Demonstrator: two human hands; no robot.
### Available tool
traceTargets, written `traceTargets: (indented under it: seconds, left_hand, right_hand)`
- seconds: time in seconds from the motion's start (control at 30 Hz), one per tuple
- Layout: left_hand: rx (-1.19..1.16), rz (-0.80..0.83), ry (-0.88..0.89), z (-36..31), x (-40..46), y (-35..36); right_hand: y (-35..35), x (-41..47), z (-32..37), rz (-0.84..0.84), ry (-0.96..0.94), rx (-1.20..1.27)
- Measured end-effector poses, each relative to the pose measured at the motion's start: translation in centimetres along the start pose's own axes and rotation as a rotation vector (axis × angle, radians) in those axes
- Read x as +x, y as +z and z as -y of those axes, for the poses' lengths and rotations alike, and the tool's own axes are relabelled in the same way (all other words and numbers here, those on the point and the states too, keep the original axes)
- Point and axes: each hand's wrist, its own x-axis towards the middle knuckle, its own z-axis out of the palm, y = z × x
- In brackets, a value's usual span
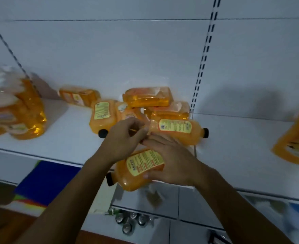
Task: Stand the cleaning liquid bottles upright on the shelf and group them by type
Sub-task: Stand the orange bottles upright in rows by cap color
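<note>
Several orange cleaning liquid bottles lie on their sides in a heap on the white shelf (65, 131). My right hand (169, 162) rests on a black-capped orange bottle (138, 169) that lies at the shelf's front edge, thumb under its side. My left hand (125, 136) pinches the bottom end of a second lying bottle (176, 130), whose black cap points right. Another black-capped bottle (101, 115) lies to the left. Clear orange bottles (147, 97) are stacked behind against the back wall. A cluster of white-capped orange bottles (21, 110) stands at the left.
An orange refill pouch (296, 140) lies at the shelf's right end. A slotted upright (203, 59) runs up the back wall. Below the shelf sit drink cans (129, 221) and a blue pack (46, 180).
</note>
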Motion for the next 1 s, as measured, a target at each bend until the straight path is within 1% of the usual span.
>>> traceTargets:
  seconds: [0.03, 0.1, 0.17, 0.2, 0.23, 0.3, 0.4, 0.43, 0.5, 0.57, 0.6, 0.67, 0.7, 0.77, 0.8, 0.87, 0.93, 1.0]
  left_hand:
    - [0.028, 0.055, -0.043, 0.8, -0.6, -0.7]
    - [0.068, 0.199, -0.13, 2.0, -1.6, -1.7]
    - [0.019, 0.331, -0.194, 2.7, -2.3, -2.2]
    - [-0.025, 0.365, -0.212, 2.8, -2.6, -2.3]
    - [-0.062, 0.382, -0.217, 2.9, -2.8, -2.4]
    - [-0.118, 0.397, -0.216, 3.0, -3.0, -2.6]
    - [-0.309, 0.331, -0.336, 3.0, -2.7, -3.5]
    - [-0.418, 0.296, -0.381, 3.0, -2.5, -3.9]
    - [-0.728, 0.213, -0.403, 3.0, -1.9, -4.2]
    - [-0.964, 0.177, -0.304, 2.5, -1.4, -3.9]
    - [-1.02, 0.171, -0.239, 2.2, -1.2, -3.5]
    - [-0.953, 0.157, -0.137, 1.4, -0.8, -2.3]
    - [-0.905, 0.15, -0.097, 1.2, -0.7, -1.6]
    - [-0.933, 0.129, -0.077, 0.7, -0.7, -0.4]
    - [-0.973, 0.11, -0.066, 0.6, -0.7, 0.1]
    - [-1.018, 0.09, -0.034, 0.3, -0.5, 0.8]
    - [-1.012, 0.083, -0.021, -0.1, -0.1, 1.1]
    - [-1.0, 0.052, -0.04, -0.3, 0.3, 1.5]
  right_hand:
    - [0.1, 0.5, 0.4, 0.044, -0.022, -0.065]
    - [0.0, 1.1, 0.8, 0.097, -0.029, -0.105]
    - [0.1, 1.2, 0.9, 0.163, -0.025, -0.179]
    - [0.2, 1.2, 0.9, 0.175, -0.026, -0.232]
    - [0.4, 1.2, 1.0, 0.16, -0.03, -0.267]
    - [0.8, 0.9, 1.1, 0.085, -0.034, -0.261]
    - [1.1, 0.5, 1.3, -0.006, 0.034, -0.178]
    - [1.0, 0.4, 1.3, -0.017, 0.087, -0.116]
    - [0.7, 0.5, 1.6, -0.072, 0.213, 0.136]
    - [0.2, 0.8, 1.9, -0.229, 0.321, 0.434]
    - [-0.1, 1.0, 2.0, -0.309, 0.374, 0.577]
    - [-0.4, 1.2, 2.2, -0.392, 0.497, 0.905]
    - [-0.5, 1.3, 2.2, -0.397, 0.553, 1.079]
    - [-0.6, 1.2, 2.3, -0.378, 0.637, 1.359]
    - [-0.8, 1.2, 2.4, -0.361, 0.656, 1.447]
    - [-1.0, 0.9, 2.5, -0.342, 0.65, 1.533]
    - [-1.2, 0.5, 2.3, -0.362, 0.602, 1.54]
    - [-1.2, 0.2, 2.2, -0.417, 0.544, 1.499]
